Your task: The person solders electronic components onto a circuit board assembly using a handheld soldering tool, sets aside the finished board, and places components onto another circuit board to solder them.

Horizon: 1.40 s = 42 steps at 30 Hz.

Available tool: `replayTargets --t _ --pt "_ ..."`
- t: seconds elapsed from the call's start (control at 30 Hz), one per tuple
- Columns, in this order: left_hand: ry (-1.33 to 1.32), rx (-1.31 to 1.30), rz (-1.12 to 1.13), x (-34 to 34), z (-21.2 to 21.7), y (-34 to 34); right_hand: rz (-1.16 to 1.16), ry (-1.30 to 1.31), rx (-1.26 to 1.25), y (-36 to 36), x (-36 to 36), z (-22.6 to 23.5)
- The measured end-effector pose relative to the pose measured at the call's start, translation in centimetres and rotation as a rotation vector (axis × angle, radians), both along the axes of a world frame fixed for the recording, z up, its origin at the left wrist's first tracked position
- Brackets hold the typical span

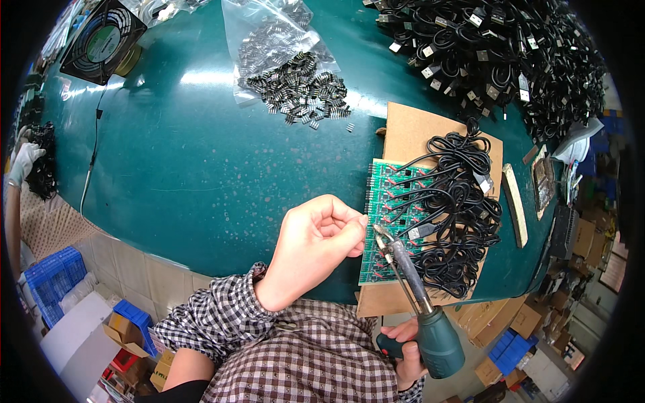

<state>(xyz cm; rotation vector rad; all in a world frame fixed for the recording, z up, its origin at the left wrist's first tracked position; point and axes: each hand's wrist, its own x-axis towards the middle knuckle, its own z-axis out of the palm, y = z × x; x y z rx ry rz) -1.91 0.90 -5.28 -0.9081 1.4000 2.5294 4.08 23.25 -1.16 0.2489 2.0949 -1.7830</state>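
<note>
Green desk (pixel 201 174) fills most of the view, its glossy top speckled with pale marks and glare. At its far left corner stands a black square fan (pixel 104 40); near the far edge, a clear plastic bag (pixel 259 33) lies with small metal-pronged parts (pixel 302 91) spilling from it. Black cables (pixel 484 54) are heaped over the far right corner. Toward the near edge, right of centre, a cardboard sheet (pixel 410 127) carries the green circuit board (pixel 386 201) and its coiled black leads (pixel 463 201), with a wooden strip (pixel 515 205) just beside it.

The left hand (pixel 312 238) has thumb and forefinger pinched together at the board's left side; whether they hold anything cannot be told. The right hand (pixel 406 356) is wrapped around the handle of a soldering gun (pixel 440 342), its tip over the board.

Beyond the left edge, a co-worker's gloved hand (pixel 27 161) touches a dark bundle (pixel 45 158); blue crates (pixel 57 285) and cardboard boxes (pixel 497 319) stand below the desk.
</note>
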Motion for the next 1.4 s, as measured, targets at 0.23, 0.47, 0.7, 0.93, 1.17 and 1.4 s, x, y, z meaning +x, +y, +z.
replayTargets --t 0.23,0.47,0.7,0.93,1.17,1.4 --pt "0.002 0.004 0.011 0.1 0.1 0.0 -0.005 0.026 0.008 -0.2 -0.1 0.2" --pt "-0.007 0.021 -0.010 0.0 -0.1 0.0 -0.055 0.116 -0.017 -1.0 -0.6 0.4" --pt "0.047 -0.265 0.068 1.5 1.3 -3.0 -0.159 0.224 -0.309 -1.5 -3.0 0.4" --pt "0.188 -1.345 -0.061 -2.1 -0.2 -9.6 -0.080 0.208 -0.430 -2.0 -5.3 0.4" --pt "0.219 -1.423 -0.025 -3.5 0.2 -9.0 -0.080 0.212 -0.448 -2.5 -5.5 0.8" --pt "0.250 -1.521 -0.069 -3.8 -1.7 -8.9 -0.113 0.185 -0.514 -1.3 -5.0 0.3"
